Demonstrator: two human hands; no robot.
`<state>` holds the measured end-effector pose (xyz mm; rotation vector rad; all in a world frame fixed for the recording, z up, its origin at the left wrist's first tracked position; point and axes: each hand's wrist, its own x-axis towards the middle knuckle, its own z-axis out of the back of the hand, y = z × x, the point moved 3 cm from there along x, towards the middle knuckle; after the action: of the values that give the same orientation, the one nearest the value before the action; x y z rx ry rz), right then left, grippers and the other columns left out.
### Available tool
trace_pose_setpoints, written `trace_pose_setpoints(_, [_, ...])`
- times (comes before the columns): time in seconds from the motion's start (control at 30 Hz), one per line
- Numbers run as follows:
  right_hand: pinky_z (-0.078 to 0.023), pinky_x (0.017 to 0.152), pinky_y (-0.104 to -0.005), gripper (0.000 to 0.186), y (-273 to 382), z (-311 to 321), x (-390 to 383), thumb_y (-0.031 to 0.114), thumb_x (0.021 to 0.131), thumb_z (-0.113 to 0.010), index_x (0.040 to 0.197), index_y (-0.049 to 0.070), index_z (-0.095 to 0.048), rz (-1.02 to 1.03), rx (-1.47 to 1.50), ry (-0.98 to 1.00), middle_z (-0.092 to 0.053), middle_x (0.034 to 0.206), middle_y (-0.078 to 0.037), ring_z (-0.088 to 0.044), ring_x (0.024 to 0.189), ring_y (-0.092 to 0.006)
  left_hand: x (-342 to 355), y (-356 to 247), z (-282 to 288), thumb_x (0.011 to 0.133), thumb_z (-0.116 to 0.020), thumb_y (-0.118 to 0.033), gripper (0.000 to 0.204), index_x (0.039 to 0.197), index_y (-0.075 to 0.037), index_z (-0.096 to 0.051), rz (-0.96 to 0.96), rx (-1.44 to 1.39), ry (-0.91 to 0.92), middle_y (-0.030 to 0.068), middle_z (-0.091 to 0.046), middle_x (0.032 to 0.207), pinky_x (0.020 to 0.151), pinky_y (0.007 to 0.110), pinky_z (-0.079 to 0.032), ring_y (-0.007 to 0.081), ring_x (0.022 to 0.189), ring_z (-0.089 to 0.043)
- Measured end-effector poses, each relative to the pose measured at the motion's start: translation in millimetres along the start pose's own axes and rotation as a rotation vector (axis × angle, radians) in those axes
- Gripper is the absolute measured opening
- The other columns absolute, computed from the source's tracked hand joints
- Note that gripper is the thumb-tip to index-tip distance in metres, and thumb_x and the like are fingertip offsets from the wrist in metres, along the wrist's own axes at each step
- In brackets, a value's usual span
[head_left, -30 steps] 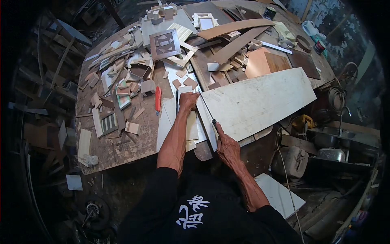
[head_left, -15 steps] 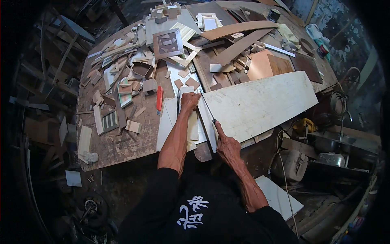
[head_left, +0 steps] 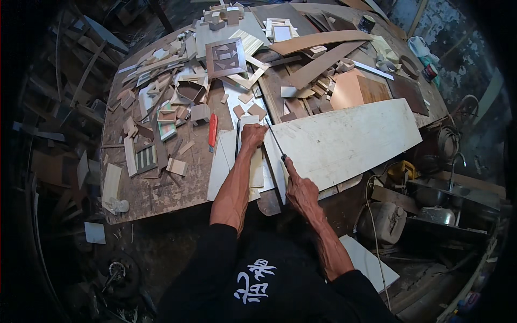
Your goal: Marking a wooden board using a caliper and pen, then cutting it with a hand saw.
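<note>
My left hand (head_left: 252, 135) is closed, fingers curled, resting over a narrow pale board (head_left: 255, 171) that lies beneath it. Whatever its fingers pinch is too small or hidden to name. My right hand (head_left: 302, 189) grips the black handle of a slim, dark file-like tool (head_left: 275, 139), index finger stretched along it. The tool slants up and left, its tip beside my left thumb. A large tapered white board (head_left: 350, 141) spreads to the right of the tool. A red utility knife (head_left: 212, 132) and a thin black rod (head_left: 237, 141) lie left of my left hand.
The wooden workbench (head_left: 156, 202) carries many wood offcuts, small boxes and a brown square frame (head_left: 224, 56). Curved brown strips (head_left: 319, 42) and a tan panel (head_left: 346, 90) lie farther back. A jerrycan (head_left: 385, 219) and a metal sink (head_left: 458, 188) stand at right.
The view has shifted slightly. Both hands stay close together in nearly the same place, and the tool remains in my right hand with its tip beside my left thumb.
</note>
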<state>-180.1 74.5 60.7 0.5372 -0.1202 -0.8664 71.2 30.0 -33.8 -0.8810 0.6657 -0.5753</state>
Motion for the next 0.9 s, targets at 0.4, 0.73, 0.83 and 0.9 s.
trace_pose_setpoints(0.4, [-0.043, 0.052, -0.0490, 0.063, 5.7, 5.6, -14.9, 0.013, 0.088, -0.043, 0.147, 0.023, -0.022, -0.063, -0.004, 0.085, -0.059, 0.061, -0.022, -0.058, 0.054, -0.0388, -37.0, -13.9, -17.4, 0.097, -0.037, -0.034, 0.040, 0.084, -0.001, -0.057, -0.202, 0.292, -0.319, 0.0293, -0.061, 0.080, 0.070, 0.055, -0.044, 0.0485, 0.078, -0.058])
trace_pose_setpoints(0.73, [-0.043, 0.051, -0.0489, 0.063, 6.9, -0.4, -3.5, 0.014, 0.088, -0.046, 0.146, 0.020, -0.023, 0.016, -0.062, 0.030, -0.058, 0.059, -0.022, -0.057, 0.052, -0.0396, -40.5, -15.6, -12.6, 0.096, -0.038, -0.032, 0.036, 0.091, -0.002, -0.058, -0.124, 0.301, -0.336, 0.0274, -0.063, 0.083, 0.073, 0.055, -0.046, 0.0460, 0.080, -0.061])
trace_pose_setpoints(0.83, [-0.043, 0.051, -0.0484, 0.063, 3.4, 6.4, -10.0, 0.013, 0.087, -0.047, 0.145, 0.019, -0.025, -0.022, -0.002, 0.034, -0.058, 0.059, -0.022, -0.057, 0.052, -0.0392, -46.1, -21.7, -17.6, 0.096, -0.038, -0.032, 0.036, 0.093, -0.002, -0.058, -0.119, 0.255, -0.369, 0.0272, -0.063, 0.083, 0.073, 0.054, -0.046, 0.0457, 0.080, -0.061])
trace_pose_setpoints(0.9, [-0.043, 0.051, -0.0474, 0.065, 0.0, -4.2, 14.6, 0.012, 0.086, -0.048, 0.146, 0.018, -0.024, 0.034, -0.031, -0.033, -0.058, 0.060, -0.022, -0.057, 0.052, -0.0385, -47.2, -25.9, -22.3, 0.096, -0.038, -0.033, 0.036, 0.094, -0.002, -0.058, -0.112, 0.260, -0.351, 0.0270, -0.063, 0.082, 0.073, 0.054, -0.046, 0.0457, 0.080, -0.061])
